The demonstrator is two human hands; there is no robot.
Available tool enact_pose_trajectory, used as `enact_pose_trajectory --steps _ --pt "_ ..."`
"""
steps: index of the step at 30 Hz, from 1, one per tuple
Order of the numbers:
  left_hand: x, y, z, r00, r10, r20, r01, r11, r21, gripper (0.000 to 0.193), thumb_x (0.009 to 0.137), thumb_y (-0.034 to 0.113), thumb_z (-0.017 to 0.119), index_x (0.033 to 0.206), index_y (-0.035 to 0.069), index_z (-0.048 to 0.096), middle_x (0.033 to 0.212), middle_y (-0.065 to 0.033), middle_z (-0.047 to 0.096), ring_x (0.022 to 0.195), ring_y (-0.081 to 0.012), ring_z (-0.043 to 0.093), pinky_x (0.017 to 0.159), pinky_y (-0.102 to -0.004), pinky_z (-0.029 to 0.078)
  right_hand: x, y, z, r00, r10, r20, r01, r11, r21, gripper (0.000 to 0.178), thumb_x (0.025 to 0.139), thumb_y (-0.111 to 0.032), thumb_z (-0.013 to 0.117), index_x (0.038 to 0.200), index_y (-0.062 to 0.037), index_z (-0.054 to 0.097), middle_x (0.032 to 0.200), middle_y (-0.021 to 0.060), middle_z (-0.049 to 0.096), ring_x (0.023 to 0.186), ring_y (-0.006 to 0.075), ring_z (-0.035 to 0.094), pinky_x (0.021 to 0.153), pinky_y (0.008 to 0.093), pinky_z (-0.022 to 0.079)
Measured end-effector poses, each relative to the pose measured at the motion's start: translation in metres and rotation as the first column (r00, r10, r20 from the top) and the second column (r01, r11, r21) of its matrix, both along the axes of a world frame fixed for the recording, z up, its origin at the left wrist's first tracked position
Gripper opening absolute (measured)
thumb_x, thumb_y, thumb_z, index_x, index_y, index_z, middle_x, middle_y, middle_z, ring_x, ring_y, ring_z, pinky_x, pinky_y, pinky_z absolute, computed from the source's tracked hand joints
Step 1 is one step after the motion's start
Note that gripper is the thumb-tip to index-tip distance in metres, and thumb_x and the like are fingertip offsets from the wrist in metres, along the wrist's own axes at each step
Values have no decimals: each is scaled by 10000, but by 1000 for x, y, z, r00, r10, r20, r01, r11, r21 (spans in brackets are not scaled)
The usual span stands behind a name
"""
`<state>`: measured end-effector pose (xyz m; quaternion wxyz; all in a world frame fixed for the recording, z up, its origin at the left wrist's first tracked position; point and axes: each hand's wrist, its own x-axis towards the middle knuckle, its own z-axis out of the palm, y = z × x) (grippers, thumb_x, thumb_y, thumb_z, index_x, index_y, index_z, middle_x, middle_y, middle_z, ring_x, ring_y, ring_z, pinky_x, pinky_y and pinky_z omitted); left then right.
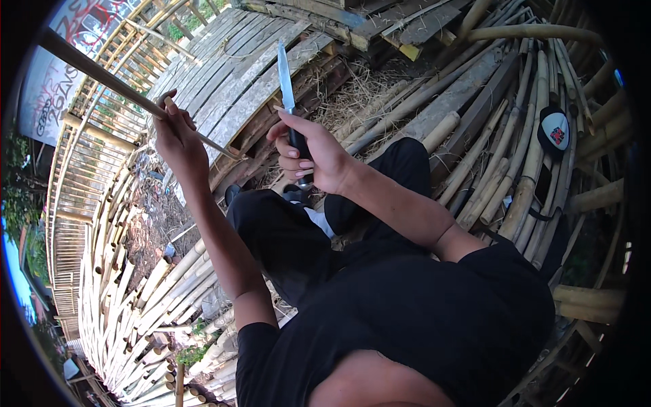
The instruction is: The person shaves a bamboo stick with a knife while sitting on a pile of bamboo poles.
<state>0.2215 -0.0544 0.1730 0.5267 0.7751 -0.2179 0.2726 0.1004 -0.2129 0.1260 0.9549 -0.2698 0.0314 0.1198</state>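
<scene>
My left hand is closed around a long thin bamboo pole. The pole slants from the upper left down to the right, its lower end close to the edge of a wooden platform. In my right hand is a knife, gripped by its black handle with the bare blade pointing up and away from me. The blade stands apart from the pole, to the right of it. Part of the handle is hidden behind my fingers.
Ahead lies a slatted wooden platform. Stacked bamboo poles fill the right side, with a white and black cap-like object on them. More cut bamboo lies at left, before a bamboo fence. Dry straw covers the ground beyond my knees.
</scene>
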Motion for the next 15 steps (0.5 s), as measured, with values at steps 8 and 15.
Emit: enact_pose_trajectory --steps 8,15 --pt "-53 46 20 900 -214 -380 337 895 293 226 985 202 474 897 12 560 624 29 411 546 -33 303 478 -231 232 -43 -52 -42 946 -316 -72 298 935 -195 368 987 -417 392 883 -85 510 565 -38 368 389 48 296 384 214 265" --pt "-133 54 -59 198 -407 -891 486 831 -271 269 990 308 464 873 72 520 578 94 345 470 1 293 421 -187 200 -72 -65 -87 848 -514 -127 430 808 -403 484 985 -497 340 884 -46 484 566 -26 364 380 50 313 366 217 286"
